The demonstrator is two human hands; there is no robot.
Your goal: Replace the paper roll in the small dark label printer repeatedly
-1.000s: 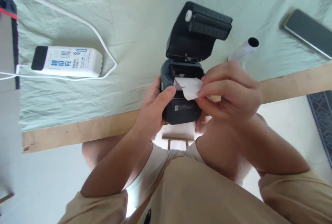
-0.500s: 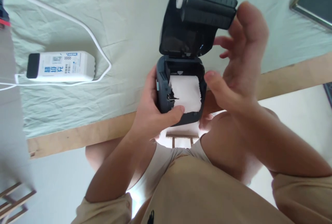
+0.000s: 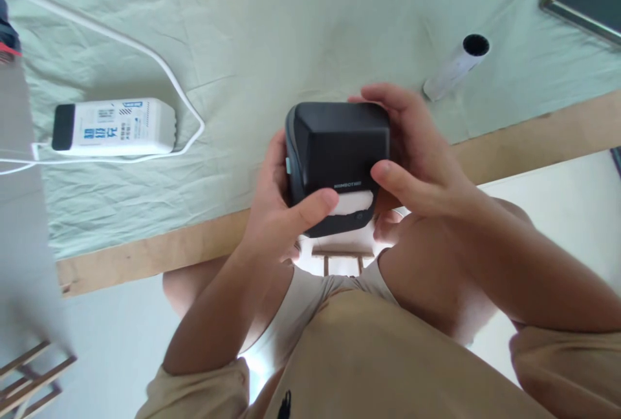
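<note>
A small dark label printer (image 3: 347, 150) is held between both hands over the table's front edge, its lid closed. White label paper (image 3: 356, 203) sticks out of the slot below the lid. My left hand (image 3: 284, 202) grips the printer's left side, with the thumb over the paper's left end. My right hand (image 3: 420, 154) wraps the right side, its thumb pressed on the lid's edge and its fingers behind. The roll of paper inside is hidden by the lid.
A white cylindrical tube (image 3: 451, 70) with a dark open end stands on the green cloth (image 3: 242, 31). To the left lies a white power bank (image 3: 114, 127) with a white cable (image 3: 160, 60) around it. A dark flat device (image 3: 585, 2) sits at the far right.
The printer's lid has swung down from raised to closed, covering the paper roll. My right hand has come down from the lid's edge onto the printer's side, uncovering the white tube.
</note>
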